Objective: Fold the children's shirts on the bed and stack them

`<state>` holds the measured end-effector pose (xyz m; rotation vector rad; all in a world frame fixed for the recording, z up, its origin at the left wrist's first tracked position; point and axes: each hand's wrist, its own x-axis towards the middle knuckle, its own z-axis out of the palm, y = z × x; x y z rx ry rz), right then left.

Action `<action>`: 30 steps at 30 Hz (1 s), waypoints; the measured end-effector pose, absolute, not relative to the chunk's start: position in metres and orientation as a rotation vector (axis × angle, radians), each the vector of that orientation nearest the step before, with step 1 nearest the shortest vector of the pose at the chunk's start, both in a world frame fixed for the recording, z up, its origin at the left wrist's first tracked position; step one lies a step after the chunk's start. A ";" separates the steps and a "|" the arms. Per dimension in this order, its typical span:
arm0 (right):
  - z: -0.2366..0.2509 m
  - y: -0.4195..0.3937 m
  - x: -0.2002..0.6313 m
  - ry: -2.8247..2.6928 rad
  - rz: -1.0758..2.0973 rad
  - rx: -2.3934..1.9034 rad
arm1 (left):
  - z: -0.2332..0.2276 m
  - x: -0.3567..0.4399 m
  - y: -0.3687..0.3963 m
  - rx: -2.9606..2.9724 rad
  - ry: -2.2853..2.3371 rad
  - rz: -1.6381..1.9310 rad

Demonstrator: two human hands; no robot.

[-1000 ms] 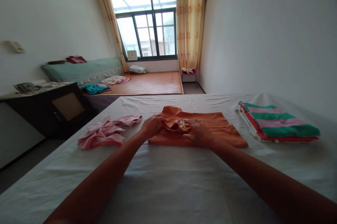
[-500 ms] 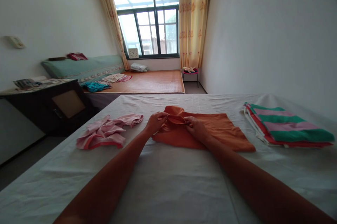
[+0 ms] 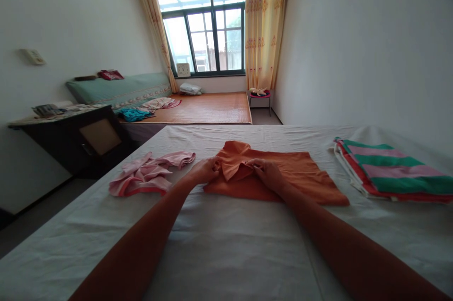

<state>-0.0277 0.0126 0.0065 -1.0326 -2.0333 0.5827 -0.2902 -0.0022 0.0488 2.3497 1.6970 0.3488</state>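
An orange shirt [image 3: 300, 173] lies spread on the white sheet [image 3: 226, 244] in front of me, its body stretching to the right. My left hand [image 3: 207, 170] pinches the shirt's left part, at the edge of a raised flap. With closed fingers, my right hand [image 3: 267, 172] grips the cloth near the middle, at the other side of that flap. Between the two hands the fabric is folded over toward me in a pointed shape. A crumpled pink garment [image 3: 141, 176] with a red edge rests to the left of my left hand, apart from it.
At the right is a stack of folded clothes [image 3: 399, 164], green-and-pink striped on top. Beyond the sheet stands a bed [image 3: 212, 107] with a brown mat. A dark cabinet [image 3: 74, 136] is at the left, and a small stool [image 3: 260, 95] is by the curtain.
My left hand has moved slightly left and down, and the opening that showed between my hands is now covered by a folded-over flap of the orange shirt. The view has shifted a little.
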 end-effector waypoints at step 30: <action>0.031 -0.012 -0.023 -2.520 0.232 -0.783 | 0.026 -0.280 -0.003 2.572 1.512 0.545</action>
